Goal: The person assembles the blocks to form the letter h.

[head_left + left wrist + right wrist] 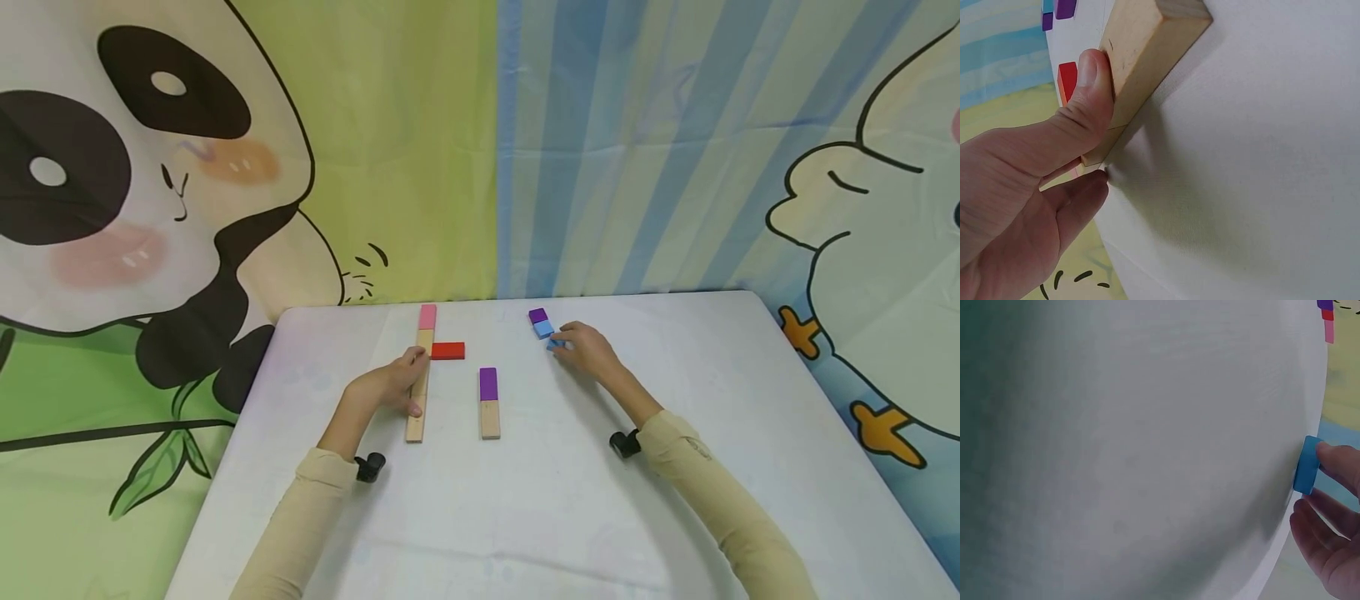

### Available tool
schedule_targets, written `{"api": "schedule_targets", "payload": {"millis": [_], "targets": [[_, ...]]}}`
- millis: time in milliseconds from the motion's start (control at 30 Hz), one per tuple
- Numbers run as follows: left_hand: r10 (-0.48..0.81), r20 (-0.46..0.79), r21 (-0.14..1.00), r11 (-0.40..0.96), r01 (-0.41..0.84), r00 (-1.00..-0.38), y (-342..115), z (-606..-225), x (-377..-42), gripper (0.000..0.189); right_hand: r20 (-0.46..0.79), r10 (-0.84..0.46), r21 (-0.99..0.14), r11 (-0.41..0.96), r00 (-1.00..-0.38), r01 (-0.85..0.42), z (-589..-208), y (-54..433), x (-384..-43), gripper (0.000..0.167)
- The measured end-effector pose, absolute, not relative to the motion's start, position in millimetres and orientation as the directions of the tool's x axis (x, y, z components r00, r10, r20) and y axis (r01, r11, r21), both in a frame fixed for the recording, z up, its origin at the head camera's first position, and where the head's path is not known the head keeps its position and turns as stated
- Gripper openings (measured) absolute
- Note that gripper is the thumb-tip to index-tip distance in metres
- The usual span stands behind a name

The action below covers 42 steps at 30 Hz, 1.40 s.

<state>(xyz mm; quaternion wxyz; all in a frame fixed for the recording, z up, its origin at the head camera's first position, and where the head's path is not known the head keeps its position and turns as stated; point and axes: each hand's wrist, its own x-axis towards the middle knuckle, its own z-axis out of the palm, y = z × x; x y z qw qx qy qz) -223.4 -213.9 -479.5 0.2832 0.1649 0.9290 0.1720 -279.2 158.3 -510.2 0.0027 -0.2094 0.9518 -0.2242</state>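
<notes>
My left hand (385, 385) rests along a straight row of plain wooden blocks (415, 428), which has a pink block (427, 317) at its far end. In the left wrist view its thumb (1094, 78) lies on the wood, and the other fingers reach the side of the row. A red block (448, 351) sticks out rightward from the row beside these fingertips. Farther right, my right hand (590, 350) pinches a blue block (1307, 465) between thumb and fingers. Just beyond it lie a lighter blue block (543, 330) and a small purple block (537, 315), end to end.
Between the hands, a purple block (488, 383) lies end to end with a plain wooden block (490, 419). The white-covered table (510, 517) ends at a printed cloth backdrop (420, 167). Each wrist carries a small black camera.
</notes>
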Motion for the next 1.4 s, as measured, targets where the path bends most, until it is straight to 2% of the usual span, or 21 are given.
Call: {"api": "schedule_targets", "payload": {"millis": [267,567,800,1033,1400], "targets": [[0.409,-0.464,0.414,0.884,0.215,-0.786,-214.3,-479.6,-224.1,0.107,0.058,-0.361,-0.469,0.814,-0.931,-0.344,-513.6,157.3,-284.3,0.024],[0.408,-0.478,0.414,0.886,0.210,-0.778,-213.7,-480.3,-223.6,0.107,0.058,-0.369,-0.488,0.800,-0.928,-0.349,-501.4,151.9,-278.1,0.025],[0.400,-0.480,0.404,0.891,0.207,-0.781,-213.4,-479.1,-224.9,0.107,0.099,-0.477,-0.529,0.718,-0.873,-0.452,-481.7,127.5,-270.9,0.026],[0.398,-0.485,0.398,0.893,0.209,-0.778,-212.4,-478.9,-223.3,0.107,0.038,-0.553,-0.510,0.705,-0.832,-0.492,-473.5,95.9,-276.9,0.030],[0.391,-0.488,0.384,0.899,0.210,-0.781,-211.5,-477.3,-223.4,0.106,-0.095,-0.653,-0.488,0.689,-0.751,-0.537,-482.5,43.9,-302.0,0.033]]}}
